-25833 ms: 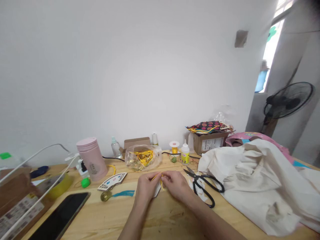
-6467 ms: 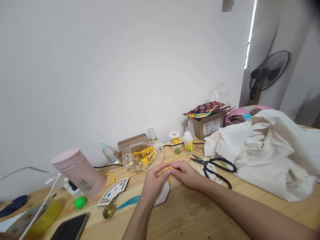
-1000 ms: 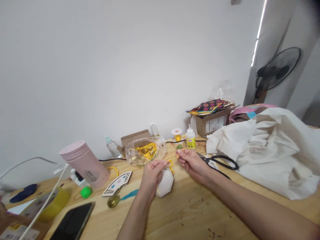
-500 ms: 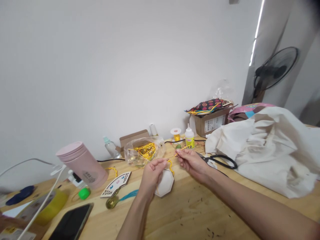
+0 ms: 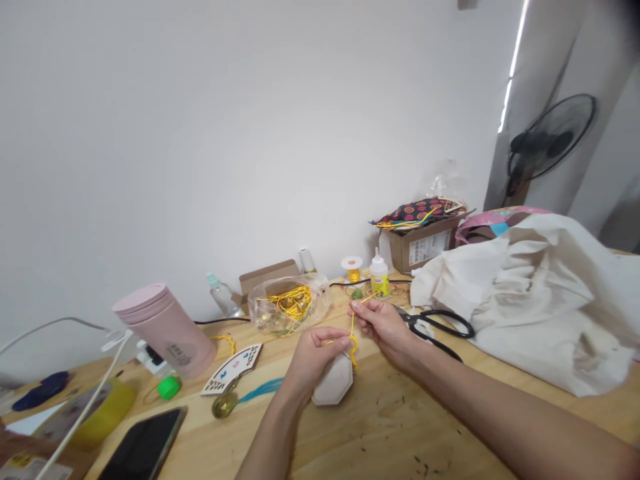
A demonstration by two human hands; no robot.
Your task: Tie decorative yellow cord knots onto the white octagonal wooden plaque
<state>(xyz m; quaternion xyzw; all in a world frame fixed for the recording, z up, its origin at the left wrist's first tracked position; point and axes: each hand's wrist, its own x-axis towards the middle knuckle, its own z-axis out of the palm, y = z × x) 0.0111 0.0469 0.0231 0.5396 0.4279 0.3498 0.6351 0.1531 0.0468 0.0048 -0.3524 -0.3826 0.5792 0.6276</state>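
Clock read from the octagon, 12 toward the wall. A white octagonal tag (image 5: 333,380) lies on the worktop (image 5: 385,433), its 10 o'clock edge under the left hand (image 5: 315,363). That hand's fingertips (image 5: 343,340) pinch a yellow cord (image 5: 353,347), which drops into a small loop at the tag's 1 o'clock corner. The right hand (image 5: 383,330) sits at 2 o'clock, raised off the wood, thumb and forefinger closed on the same cord, a free end pointing toward 1 o'clock.

Nearby: black-handled scissors (image 5: 440,323) just past the right hand; a clear plastic bag (image 5: 290,307) of gold cord at 11; a glue bottle (image 5: 379,279) at 12; a teal tassel (image 5: 260,390) at 9.
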